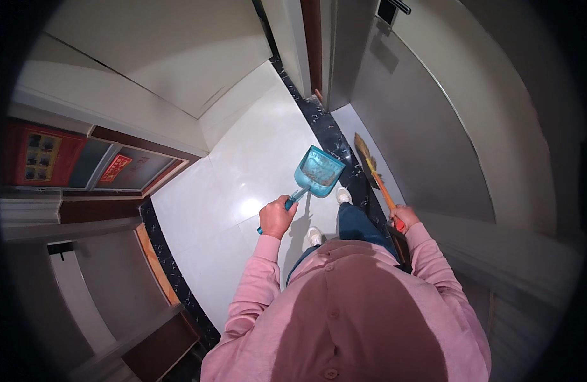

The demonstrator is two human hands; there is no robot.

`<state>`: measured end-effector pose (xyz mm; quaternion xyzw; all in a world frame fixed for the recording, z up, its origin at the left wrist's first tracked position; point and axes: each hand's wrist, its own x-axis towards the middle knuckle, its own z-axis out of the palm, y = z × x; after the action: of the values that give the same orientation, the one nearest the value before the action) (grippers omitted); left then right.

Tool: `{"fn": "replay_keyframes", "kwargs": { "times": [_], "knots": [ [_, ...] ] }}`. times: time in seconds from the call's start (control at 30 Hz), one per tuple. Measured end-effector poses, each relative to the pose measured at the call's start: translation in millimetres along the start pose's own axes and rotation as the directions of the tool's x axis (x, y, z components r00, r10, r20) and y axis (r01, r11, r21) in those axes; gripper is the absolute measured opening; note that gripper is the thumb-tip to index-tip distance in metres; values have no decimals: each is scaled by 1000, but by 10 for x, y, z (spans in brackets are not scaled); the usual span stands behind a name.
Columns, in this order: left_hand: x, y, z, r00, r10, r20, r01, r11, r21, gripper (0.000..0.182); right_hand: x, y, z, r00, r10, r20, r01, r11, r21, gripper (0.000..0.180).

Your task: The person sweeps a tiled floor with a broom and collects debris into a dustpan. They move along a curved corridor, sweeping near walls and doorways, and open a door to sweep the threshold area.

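Note:
My left hand (278, 216) is closed around the handle of a teal plastic dustpan (320, 171). The pan hangs in front of my feet, over the white tiles beside the black border strip, and greyish dirt or stains show in it. My right hand (405, 218) grips the orange handle of a broom (381, 186), out to my right. Its straw-coloured bristles point away from me, near the black strip and the grey door. Whether the bristles touch the floor I cannot tell.
A grey door (417, 124) with a lever handle stands close on my right. Pale cabinet panels (145, 52) rise ahead to the left. Another door (117, 272) is at the lower left, beyond a black stone border (171, 272). Glossy white floor tiles (198, 224) lie between.

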<state>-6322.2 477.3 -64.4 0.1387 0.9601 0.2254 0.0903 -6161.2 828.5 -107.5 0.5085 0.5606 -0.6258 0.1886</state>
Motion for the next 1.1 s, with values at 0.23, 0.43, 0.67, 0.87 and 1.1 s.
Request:
{"fn": "replay_keyframes", "kwargs": {
  "times": [0.23,0.43,0.67,0.87,1.1],
  "knots": [
    [441,332,-9,995,-80,52,75,994,84,24,690,-566,-97,995,81,51,-86,989,118,6],
    [714,510,68,993,-83,86,70,987,145,23,987,-921,86,987,148,68,-148,989,-13,8],
    [861,512,87,989,-103,108,76,971,225,22,914,-852,153,981,26,191,73,869,-489,16],
    [846,453,238,993,-93,79,73,972,222,20,866,-808,84,968,21,248,128,814,-567,24],
    [906,356,91,994,-94,56,83,982,168,24,505,-1196,-208,919,175,353,-107,973,-204,20]
  ]
}}
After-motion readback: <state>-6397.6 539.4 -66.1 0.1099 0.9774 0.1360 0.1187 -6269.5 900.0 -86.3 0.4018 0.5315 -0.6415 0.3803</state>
